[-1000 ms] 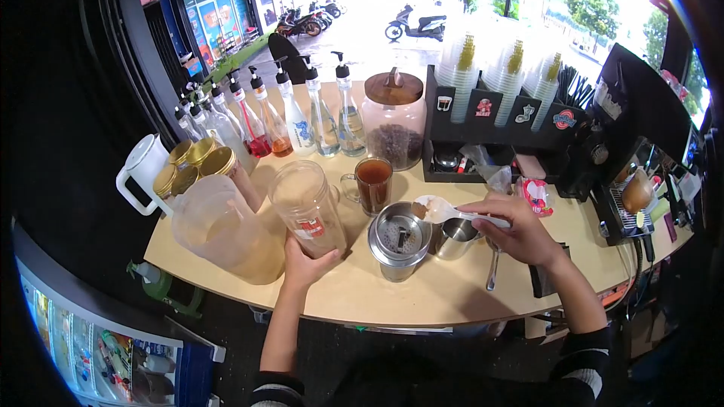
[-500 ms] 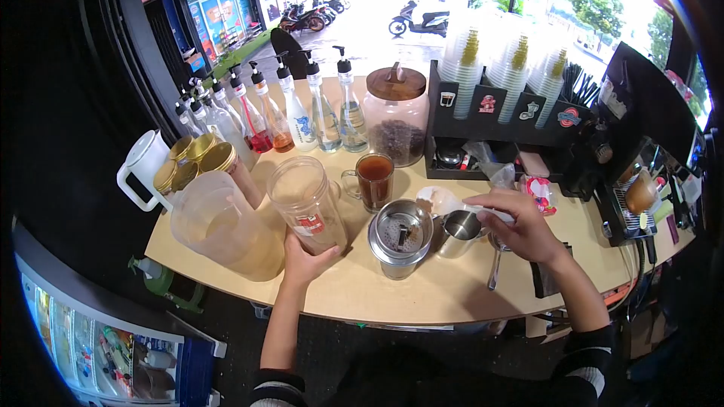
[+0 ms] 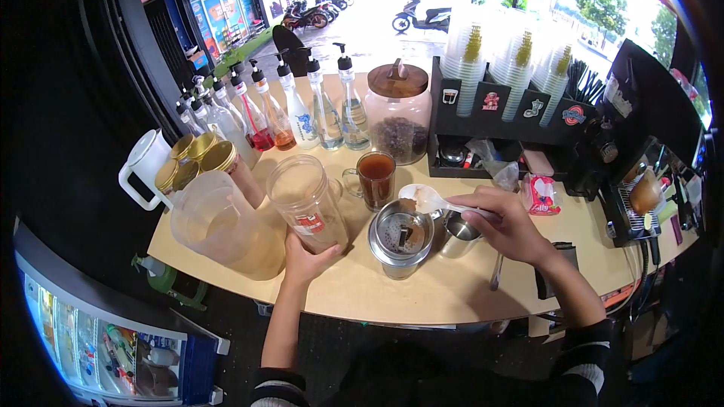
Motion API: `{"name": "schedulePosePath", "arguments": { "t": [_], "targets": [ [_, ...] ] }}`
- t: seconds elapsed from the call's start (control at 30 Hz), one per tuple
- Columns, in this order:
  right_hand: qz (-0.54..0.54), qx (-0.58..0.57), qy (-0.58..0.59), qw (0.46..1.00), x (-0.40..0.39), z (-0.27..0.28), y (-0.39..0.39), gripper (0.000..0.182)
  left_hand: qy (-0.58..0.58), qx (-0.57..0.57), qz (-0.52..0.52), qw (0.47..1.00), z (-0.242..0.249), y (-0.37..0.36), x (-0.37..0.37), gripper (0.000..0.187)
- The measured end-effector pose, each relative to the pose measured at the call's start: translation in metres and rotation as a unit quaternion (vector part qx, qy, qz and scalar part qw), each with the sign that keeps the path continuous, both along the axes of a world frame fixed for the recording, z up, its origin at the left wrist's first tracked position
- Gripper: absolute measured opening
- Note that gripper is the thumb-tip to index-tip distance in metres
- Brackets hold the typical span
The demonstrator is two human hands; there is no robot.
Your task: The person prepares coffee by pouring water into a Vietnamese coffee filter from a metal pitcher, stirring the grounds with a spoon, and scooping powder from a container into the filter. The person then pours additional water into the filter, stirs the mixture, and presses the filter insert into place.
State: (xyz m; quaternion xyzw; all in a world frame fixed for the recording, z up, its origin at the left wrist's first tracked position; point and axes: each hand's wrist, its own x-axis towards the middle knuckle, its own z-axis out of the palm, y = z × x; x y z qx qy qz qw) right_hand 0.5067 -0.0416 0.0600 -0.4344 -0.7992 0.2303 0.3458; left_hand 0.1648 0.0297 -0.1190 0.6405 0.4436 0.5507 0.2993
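My left hand (image 3: 308, 260) is wrapped around the lower side of a clear jar (image 3: 298, 190) with a red label, which stands upright on the table. Between the fingers of my right hand (image 3: 514, 227) is the handle of a white spoon (image 3: 428, 197). Its bowl hangs over the back rim of a metal drip filter (image 3: 372, 235), and brown powder clings to the bowl's tip. Inside the filter, brown powder lies around a dark centre piece. Partly under my right hand stands a small steel pitcher (image 3: 457, 245). A glass mug (image 3: 375, 175) of reddish-brown drink sits behind the filter.
A frosted pitcher (image 3: 215, 218), gold-lidded jars (image 3: 219, 157) and pump bottles (image 3: 302, 117) line the left and back. A wooden-lidded jar (image 3: 397, 117) stands beside a black cup organizer (image 3: 501, 105). Another spoon (image 3: 497, 273) lies at right, near a pink packet (image 3: 541, 194).
My right hand has moved the spoon left, bringing its bowl over the filter's edge. More brown powder shows inside the filter. My left hand stays on the jar.
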Motion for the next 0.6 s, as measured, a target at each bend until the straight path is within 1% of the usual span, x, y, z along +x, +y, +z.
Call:
{"name": "schedulePosePath", "arguments": {
  "t": [0.07,0.13,0.23,0.33,0.43,0.57,0.6],
  "targets": [
    [-0.005,-0.022,0.005,1.000,-0.002,-0.004,0.002,0.027,-0.010,-0.003,-0.008,1.000,-0.004,0.003,-0.001,0.083],
    [0.025,-0.004,0.026,0.999,-0.003,-0.011,0.006,0.028,-0.020,-0.007,-0.015,1.000,-0.006,0.003,-0.002,0.083],
    [0.017,0.025,0.034,0.999,-0.005,-0.013,0.007,0.028,-0.003,0.008,-0.008,1.000,-0.005,0.003,-0.002,0.084],
    [0.021,-0.007,0.020,1.000,-0.006,-0.012,0.006,0.029,0.011,0.000,0.008,1.000,-0.001,-0.001,0.000,0.084],
    [0.007,-0.016,-0.003,1.000,-0.007,-0.008,0.002,0.029,-0.024,-0.006,0.005,1.000,0.003,-0.001,0.003,0.082],
    [-0.003,-0.027,0.006,1.000,-0.008,-0.011,0.002,0.029,-0.004,0.005,0.008,1.000,0.003,-0.001,0.002,0.082],
    [-0.003,-0.009,0.025,1.000,-0.007,-0.014,0.003,0.029,-0.004,0.004,0.008,1.000,0.002,-0.001,0.002,0.082]
  ]
}}
